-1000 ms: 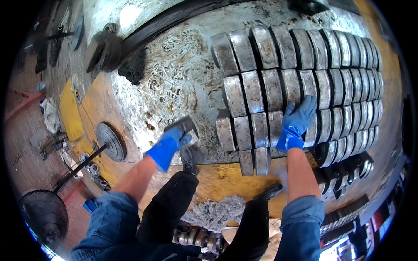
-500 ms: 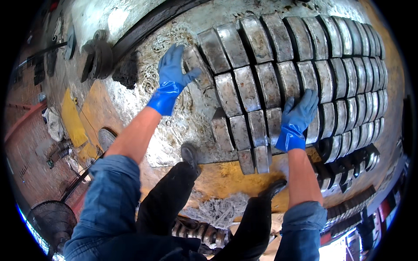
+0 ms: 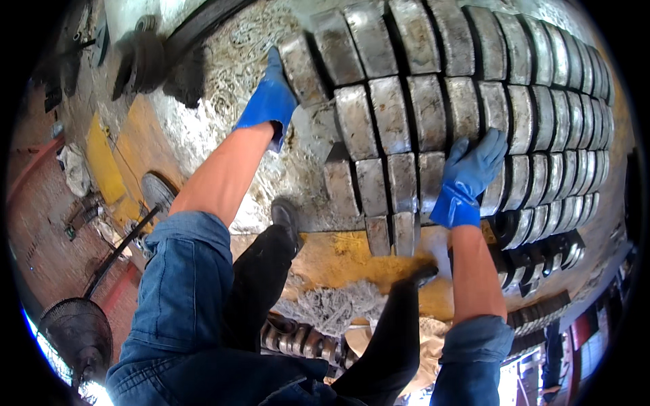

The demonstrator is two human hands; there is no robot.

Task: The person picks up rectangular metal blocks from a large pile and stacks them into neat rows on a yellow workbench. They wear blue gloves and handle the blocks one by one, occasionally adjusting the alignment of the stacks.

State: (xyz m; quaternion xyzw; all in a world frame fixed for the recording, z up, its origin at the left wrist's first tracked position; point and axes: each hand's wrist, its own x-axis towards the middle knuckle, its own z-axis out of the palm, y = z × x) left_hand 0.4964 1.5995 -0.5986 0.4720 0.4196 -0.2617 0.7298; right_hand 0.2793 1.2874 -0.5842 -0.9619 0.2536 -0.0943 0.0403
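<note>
Curved steel blocks stand packed on edge in several rows, their worn grey faces upward. My left hand, in a blue rubber glove, is edge-on against the left side of the end block in the far row. One finger stretches along that block; the other fingers are mostly hidden. My right hand, gloved the same way, lies flat over blocks in the middle rows, fingers stretched out and thumb apart. It grips nothing that I can see.
A dark metal beam runs along the far left, near dark curved parts. A black fan stands at lower left. Grey stringy scrap lies between my legs. More dark blocks sit at the right.
My left hand has turned from palm-down, with its thumb over the end block, to edge-on beside it. The end block sits closer to its neighbour. My right hand stays on the blocks.
</note>
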